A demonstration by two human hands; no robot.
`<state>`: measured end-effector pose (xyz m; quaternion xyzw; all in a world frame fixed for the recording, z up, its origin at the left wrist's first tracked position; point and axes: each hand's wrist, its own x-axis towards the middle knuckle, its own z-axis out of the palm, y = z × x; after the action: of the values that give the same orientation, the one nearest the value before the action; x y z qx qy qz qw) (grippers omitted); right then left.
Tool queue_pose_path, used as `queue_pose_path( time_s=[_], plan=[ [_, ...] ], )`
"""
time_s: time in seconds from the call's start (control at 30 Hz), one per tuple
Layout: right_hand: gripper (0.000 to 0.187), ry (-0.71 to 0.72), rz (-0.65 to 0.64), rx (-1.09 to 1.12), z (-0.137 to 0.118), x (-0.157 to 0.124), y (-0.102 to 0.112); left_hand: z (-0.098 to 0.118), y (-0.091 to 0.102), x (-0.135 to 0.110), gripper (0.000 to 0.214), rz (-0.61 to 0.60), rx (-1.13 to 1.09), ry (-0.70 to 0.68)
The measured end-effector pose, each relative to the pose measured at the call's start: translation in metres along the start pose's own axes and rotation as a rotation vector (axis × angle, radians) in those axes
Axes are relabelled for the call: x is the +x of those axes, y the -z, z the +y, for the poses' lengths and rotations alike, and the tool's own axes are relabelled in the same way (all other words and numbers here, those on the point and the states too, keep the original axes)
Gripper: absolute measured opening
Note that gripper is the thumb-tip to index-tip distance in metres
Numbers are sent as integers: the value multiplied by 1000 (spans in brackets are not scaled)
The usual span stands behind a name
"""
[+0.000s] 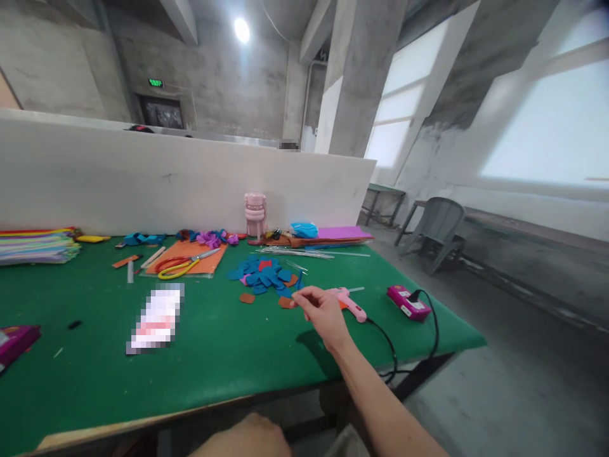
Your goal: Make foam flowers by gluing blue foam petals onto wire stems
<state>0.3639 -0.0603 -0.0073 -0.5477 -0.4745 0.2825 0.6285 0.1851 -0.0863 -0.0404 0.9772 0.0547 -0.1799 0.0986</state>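
My right hand [323, 312] reaches over the green table, thumb and fingers pinched together. A thin blue felt piece [299, 280] sticks up at its fingertips, seen nearly edge-on. Just beyond lies a loose pile of blue felt pieces [266, 276], with a few brown, red and pink ones among them. A pink hot glue gun [354, 307] rests right behind the hand, a clear glue stick poking out of its back. My left hand [247, 437] shows only partly at the bottom edge, low in front of the table; its fingers are hidden.
Red-and-yellow-handled scissors [183, 266] lie on orange sheets at the left. A magenta power box [408, 303] with a black cable sits at the right edge. A pink bottle [255, 216] stands against the white partition [190, 181]. Thin wires [299, 252] and coloured sheets line the back.
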Motion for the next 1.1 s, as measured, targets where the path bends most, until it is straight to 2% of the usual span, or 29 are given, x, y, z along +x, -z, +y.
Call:
queue_pose_path(
  time_s=[0.1,0.2,0.27,0.33,0.43,0.5,0.6,0.73,0.9,1.03,1.1],
  plan=[
    [20,92,0,-114,-1,-3,-6,2,1,7,20,-8,-19,106],
    [20,160,21,-218,-2,-6,-8,1,16,-3,28,40,-160,55],
    [18,179,16,-252,-2,-8,-9,-7,31,-14,21,128,-244,33],
    [18,178,-1,-252,-1,-10,-11,-20,47,-23,11,334,-351,127],
    [17,165,-42,-198,0,-14,-17,-47,65,-28,19,733,-555,270],
    [17,156,-72,-152,0,-16,-22,-61,69,-25,20,865,-737,319],
    [15,149,-91,-111,-2,-19,-26,-69,69,-19,25,943,-963,324],
    [14,148,-128,-112,-7,-21,-28,-63,68,-15,26,1078,-1078,305],
    [13,111,-214,-101,-7,-25,-31,-61,71,-18,24,1074,-1163,308],
    [12,-18,-247,-57,-4,-30,-38,-65,77,-26,24,1185,-1221,384],
    [14,-84,-298,26,-3,-34,-43,-67,78,-29,24,1156,-1252,387]
  ],
)
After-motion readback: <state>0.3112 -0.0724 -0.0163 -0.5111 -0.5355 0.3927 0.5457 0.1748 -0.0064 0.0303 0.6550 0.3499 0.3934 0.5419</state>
